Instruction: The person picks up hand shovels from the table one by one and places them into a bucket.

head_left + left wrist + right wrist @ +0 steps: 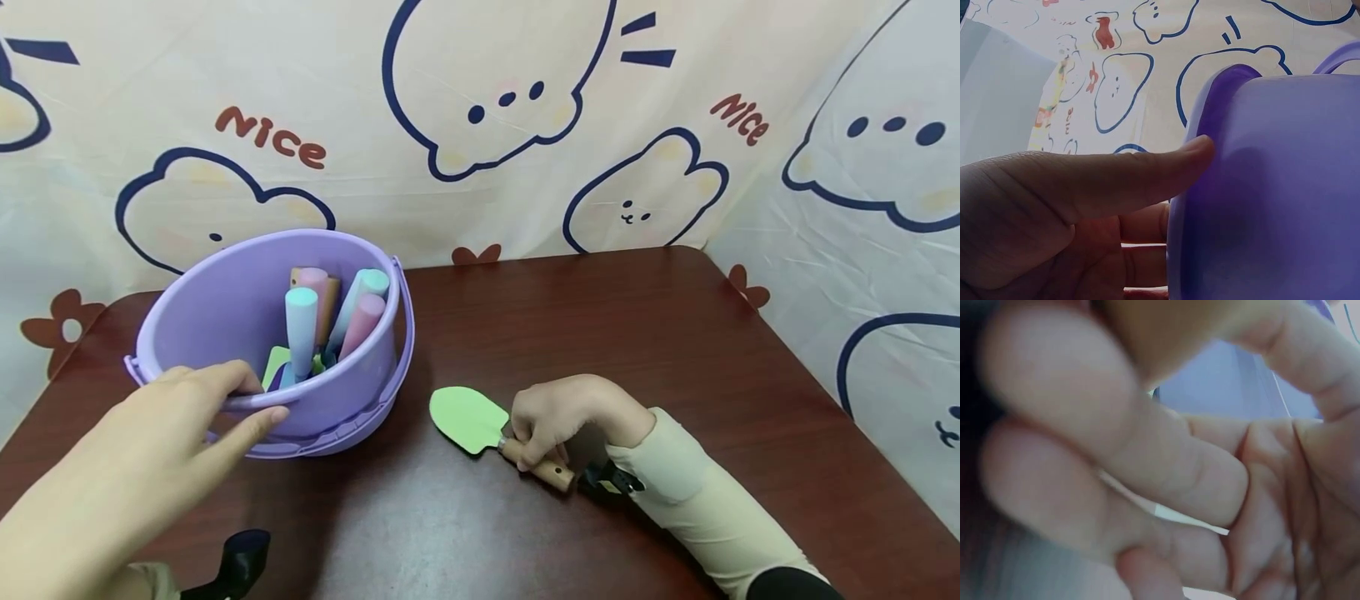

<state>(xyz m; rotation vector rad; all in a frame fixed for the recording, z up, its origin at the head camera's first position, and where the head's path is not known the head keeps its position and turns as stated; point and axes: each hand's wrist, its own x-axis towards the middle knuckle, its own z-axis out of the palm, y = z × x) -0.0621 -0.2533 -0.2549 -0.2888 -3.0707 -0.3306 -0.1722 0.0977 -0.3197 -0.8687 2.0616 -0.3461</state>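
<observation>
A purple bucket stands at the left of the table. My left hand grips its near rim, thumb outside and fingers over the edge; the left wrist view shows the thumb against the bucket's outer wall. Lying on the table to the right of the bucket is a small trowel with a light green blade and a wooden handle. My right hand pinches that handle from above, near where it joins the blade. Up close in the right wrist view, curled fingers cover most of the handle.
Inside the bucket lean several tools with light blue handles, pink handles and wooden parts. The bucket's handle hangs down on its right side. Behind the brown table hangs a printed cloth.
</observation>
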